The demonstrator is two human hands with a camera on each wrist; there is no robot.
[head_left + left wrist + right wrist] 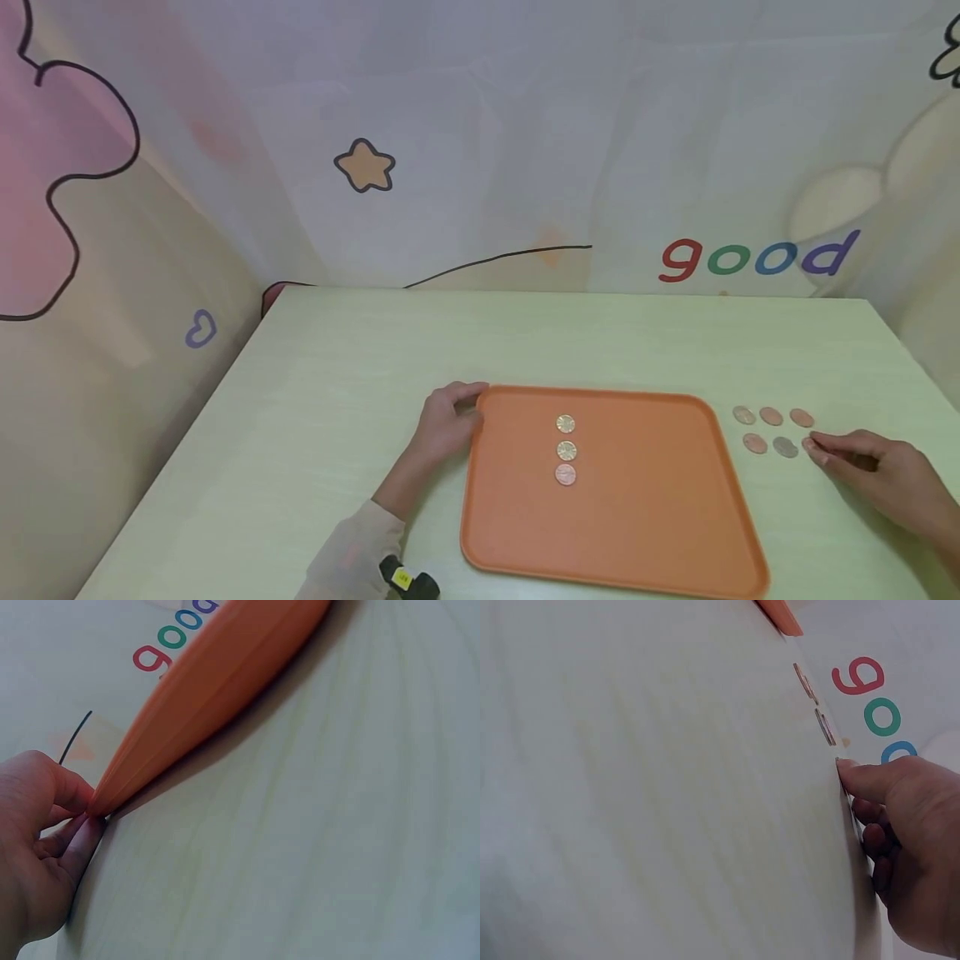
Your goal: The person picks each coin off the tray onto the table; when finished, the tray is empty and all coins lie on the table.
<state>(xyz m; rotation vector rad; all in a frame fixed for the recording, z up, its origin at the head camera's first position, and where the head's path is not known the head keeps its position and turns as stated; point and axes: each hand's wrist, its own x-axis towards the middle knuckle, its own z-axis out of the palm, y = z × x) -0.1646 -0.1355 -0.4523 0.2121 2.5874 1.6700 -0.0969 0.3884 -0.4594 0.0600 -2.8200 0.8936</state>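
Nearly closed, the left hand (444, 423) pinches the tray (637, 492), lower centre, and the right hand (888, 472) 1 coin (807, 444), lower right.

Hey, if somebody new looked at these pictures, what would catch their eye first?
Probably the orange tray, lying on the table with three coins in a column left of its middle and the left hand gripping its far left corner. Next, five coins in two rows right of the tray, beside the right hand, which pinches what looks like another. Behind, colorful "good" lettering stands out on the backdrop.
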